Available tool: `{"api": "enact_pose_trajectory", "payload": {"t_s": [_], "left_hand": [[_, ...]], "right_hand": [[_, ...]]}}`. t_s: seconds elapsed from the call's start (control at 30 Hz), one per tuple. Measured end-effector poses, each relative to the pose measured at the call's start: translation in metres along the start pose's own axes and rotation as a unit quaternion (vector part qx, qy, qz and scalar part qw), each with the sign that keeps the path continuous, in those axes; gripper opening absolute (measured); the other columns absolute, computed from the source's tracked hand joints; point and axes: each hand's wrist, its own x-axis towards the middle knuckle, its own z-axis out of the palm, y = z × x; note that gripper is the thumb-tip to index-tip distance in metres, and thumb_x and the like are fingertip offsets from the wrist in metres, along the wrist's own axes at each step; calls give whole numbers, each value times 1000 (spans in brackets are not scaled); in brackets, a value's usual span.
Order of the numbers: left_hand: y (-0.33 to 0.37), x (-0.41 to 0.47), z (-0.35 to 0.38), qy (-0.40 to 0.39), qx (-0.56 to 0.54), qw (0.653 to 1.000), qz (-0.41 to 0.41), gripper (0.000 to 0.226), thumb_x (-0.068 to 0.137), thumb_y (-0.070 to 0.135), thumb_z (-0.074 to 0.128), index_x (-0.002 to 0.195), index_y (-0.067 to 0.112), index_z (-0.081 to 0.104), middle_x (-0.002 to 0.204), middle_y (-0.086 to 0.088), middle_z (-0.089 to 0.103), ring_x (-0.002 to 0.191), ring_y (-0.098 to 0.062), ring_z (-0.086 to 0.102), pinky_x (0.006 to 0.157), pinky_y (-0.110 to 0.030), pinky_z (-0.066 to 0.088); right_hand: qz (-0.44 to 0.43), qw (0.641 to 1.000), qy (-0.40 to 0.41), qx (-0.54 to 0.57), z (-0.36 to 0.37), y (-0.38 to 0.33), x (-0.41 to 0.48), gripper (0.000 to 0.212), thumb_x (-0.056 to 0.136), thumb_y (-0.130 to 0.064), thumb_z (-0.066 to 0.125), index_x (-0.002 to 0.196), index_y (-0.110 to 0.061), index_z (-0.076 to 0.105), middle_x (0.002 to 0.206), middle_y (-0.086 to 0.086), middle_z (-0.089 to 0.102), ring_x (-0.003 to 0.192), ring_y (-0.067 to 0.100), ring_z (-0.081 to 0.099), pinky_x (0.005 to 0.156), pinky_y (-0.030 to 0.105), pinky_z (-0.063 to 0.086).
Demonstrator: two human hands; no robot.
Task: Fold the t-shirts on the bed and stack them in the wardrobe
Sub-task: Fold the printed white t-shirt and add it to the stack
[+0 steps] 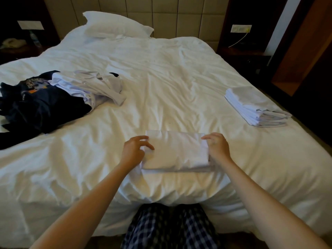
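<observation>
A folded white t-shirt (177,151) lies on the bed (161,78) near its front edge. My left hand (133,150) grips its left side, thumb on top and fingers curled at the edge. My right hand (218,147) holds its right side the same way. A stack of folded white t-shirts (255,106) sits at the right edge of the bed. On the left lies a loose heap: crumpled white t-shirts (93,87) over dark navy t-shirts (36,106), one with a printed pattern.
A white pillow (116,24) rests against the padded headboard. Dark bedside tables stand on both sides, the left one with a phone (12,43) and a bottle. A wooden panel or door (305,45) rises at the far right. My checked trousers touch the bed's front.
</observation>
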Motion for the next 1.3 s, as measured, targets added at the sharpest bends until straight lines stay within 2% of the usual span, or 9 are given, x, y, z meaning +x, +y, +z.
{"api": "enact_pose_trajectory", "payload": {"t_s": [0.1,0.2,0.3,0.47,0.77,0.9,1.07,1.17,1.3], "left_hand": [[28,3,9,64,23,997,31,53,75,-11,41,110,17,70,139,-8,50,131,-26,42,108,-34,30],[51,5,29,-11,72,996,58,53,93,9,29,145,18,34,157,-6,18,145,-21,13,116,-33,8],[53,12,50,-119,114,986,28,54,103,30,21,151,17,3,159,-4,-8,146,-19,-9,117,-35,-4],[26,19,65,-171,174,970,6,63,99,50,17,150,23,-9,157,-1,-18,145,-19,-16,115,-38,-10],[12,25,73,-179,182,967,6,64,97,57,17,148,34,-13,156,-1,-23,144,-21,-20,115,-39,-13],[11,25,71,-161,156,974,-36,64,96,57,17,148,34,-11,156,-1,-23,143,-20,-20,114,-41,-12],[8,20,63,-139,96,982,-87,69,96,56,25,150,27,-8,156,-7,-21,145,-23,-12,117,-42,-4],[11,13,55,-58,-7,986,-157,78,94,48,44,151,17,2,157,-13,5,142,-30,16,114,-40,16],[12,12,39,-21,-168,951,-260,73,87,32,61,145,7,24,141,-16,41,125,-33,44,100,-37,37]], "right_hand": [[-64,997,4,-51,16,-24,-7,41,92,-2,40,127,-13,58,149,10,34,137,23,32,105,24,25],[-118,982,-58,-138,38,-40,-15,47,100,-18,33,147,-17,30,159,6,12,146,20,10,116,31,11],[-100,967,-111,-205,56,-46,-18,51,103,-31,21,152,-22,8,160,3,-6,147,18,-8,118,39,-3],[-50,944,-139,-296,67,-33,-18,58,101,-46,14,151,-27,-8,158,5,-16,145,23,-17,114,46,-14],[68,972,-78,-213,73,-16,-11,61,100,-47,20,152,-22,0,159,6,-10,147,24,-7,116,48,-4],[122,985,-24,-117,67,-12,-6,70,98,-43,37,152,-12,5,158,14,9,144,27,15,115,36,13],[181,983,-30,14,42,-7,3,83,87,-34,62,149,-2,16,150,16,29,136,33,31,107,35,29],[238,965,-48,94,32,1,5,70,82,-27,69,136,0,36,137,16,44,119,31,49,87,32,43],[282,928,-79,230,25,2,6,47,75,-12,75,114,6,56,106,19,63,80,27,59,60,28,42]]}}
